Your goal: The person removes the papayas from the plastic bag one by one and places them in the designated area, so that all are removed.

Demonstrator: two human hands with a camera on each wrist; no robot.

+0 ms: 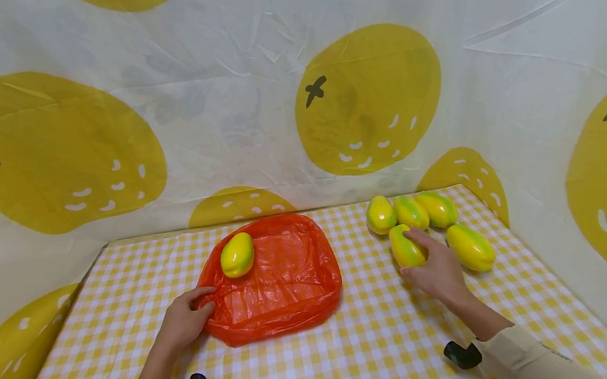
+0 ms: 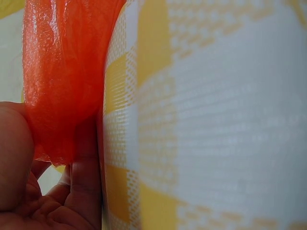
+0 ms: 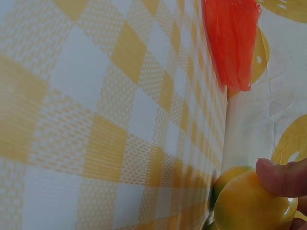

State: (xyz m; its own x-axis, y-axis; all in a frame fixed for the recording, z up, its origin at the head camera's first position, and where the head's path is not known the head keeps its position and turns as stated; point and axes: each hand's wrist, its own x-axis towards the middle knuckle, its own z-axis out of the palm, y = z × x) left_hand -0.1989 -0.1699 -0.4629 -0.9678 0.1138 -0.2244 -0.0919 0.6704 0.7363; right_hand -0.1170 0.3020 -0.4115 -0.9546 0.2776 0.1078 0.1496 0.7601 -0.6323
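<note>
A red plastic bag [image 1: 297, 323] lies spread on the table with its mouth open upward. One glossy yellow-green oval fruit [image 1: 238, 256], like a mango or papaya, sits inside it at the back left. My left hand [image 1: 183, 321] holds the bag's left rim, the red film [image 2: 67, 86] lying between thumb and fingers in the left wrist view. On the right, my right hand [image 1: 441, 267] grips another such fruit [image 1: 404, 250], thumb on its near side; this fruit [image 3: 249, 206] shows in the right wrist view, where part of the hand is out of frame.
Three similar fruits, including one at the left end [image 1: 380, 215], stand together at the back right. Another fruit [image 1: 471, 248] lies right of my right hand. A yellow-white checked cloth [image 1: 314, 371] covers the table. A fruit-printed curtain [image 1: 231, 110] hangs along the back and sides.
</note>
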